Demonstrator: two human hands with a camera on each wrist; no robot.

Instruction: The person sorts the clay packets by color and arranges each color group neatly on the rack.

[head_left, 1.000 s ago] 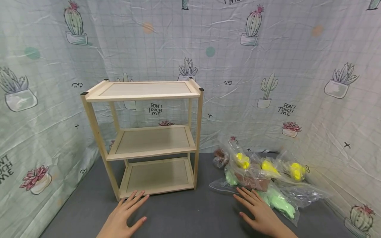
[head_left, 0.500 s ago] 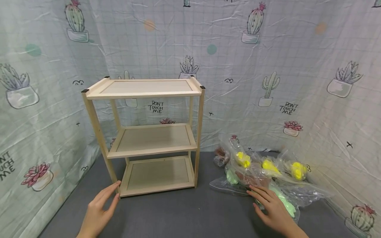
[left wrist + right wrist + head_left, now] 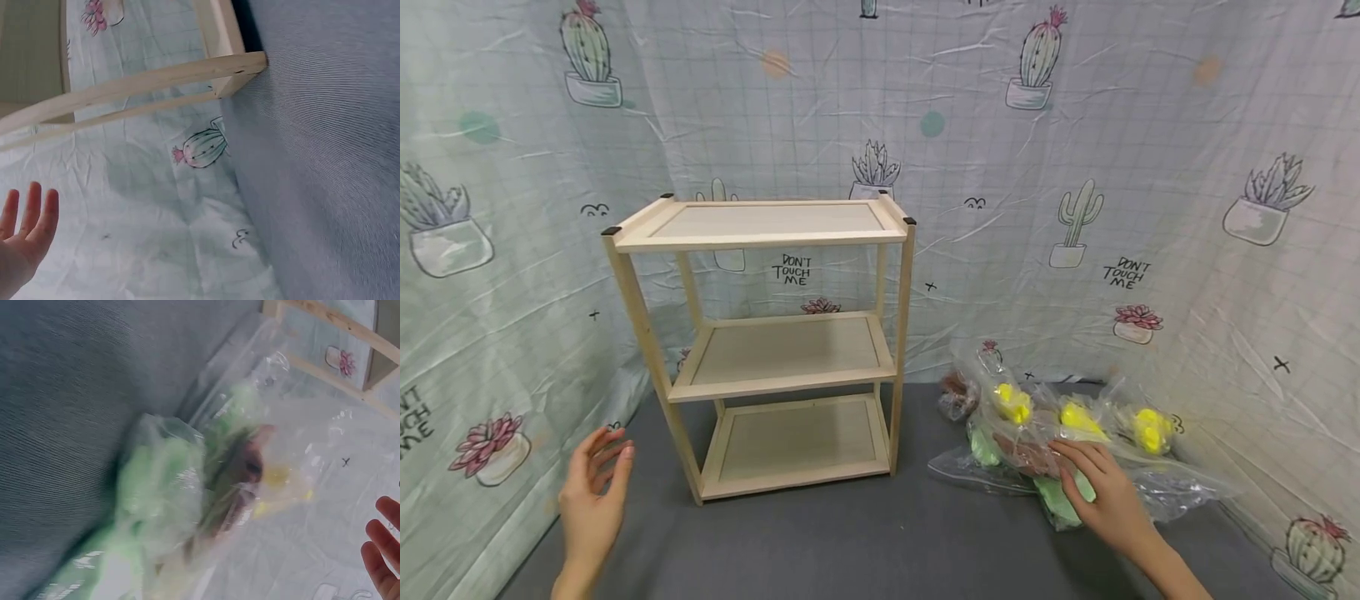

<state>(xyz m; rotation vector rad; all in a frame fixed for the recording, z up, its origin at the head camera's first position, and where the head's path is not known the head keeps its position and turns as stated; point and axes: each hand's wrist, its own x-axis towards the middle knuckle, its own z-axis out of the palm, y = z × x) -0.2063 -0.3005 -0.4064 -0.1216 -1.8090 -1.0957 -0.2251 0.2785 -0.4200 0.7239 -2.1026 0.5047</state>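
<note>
My left hand [image 3: 593, 492] is raised beside the left front leg of a pale wooden three-tier shelf [image 3: 782, 387], fingers loosely bent and holding nothing. In the left wrist view its fingers [image 3: 44, 215] stand apart from the shelf frame. My right hand [image 3: 1101, 500] is over a pile of clear plastic bags, its fingertips overlapping a bag of brown pieces [image 3: 1026, 454]. Under the thumb shows a bag with light green contents [image 3: 1060, 500], partly hidden by the hand. In the right wrist view the fingers [image 3: 378, 550] are away from the blurred green bag [image 3: 162, 487].
Yellow pieces in clear bags [image 3: 1152, 431] lie at the back of the pile, and a small dark brown bundle [image 3: 957, 396] sits at its left end. Grey cloth [image 3: 850, 542] covers the table. A cactus-print curtain [image 3: 985, 167] encloses the back and sides.
My left hand has moved left, away from the shelf's front, and its fingers have bent. My right hand has moved right and farther over the bags.
</note>
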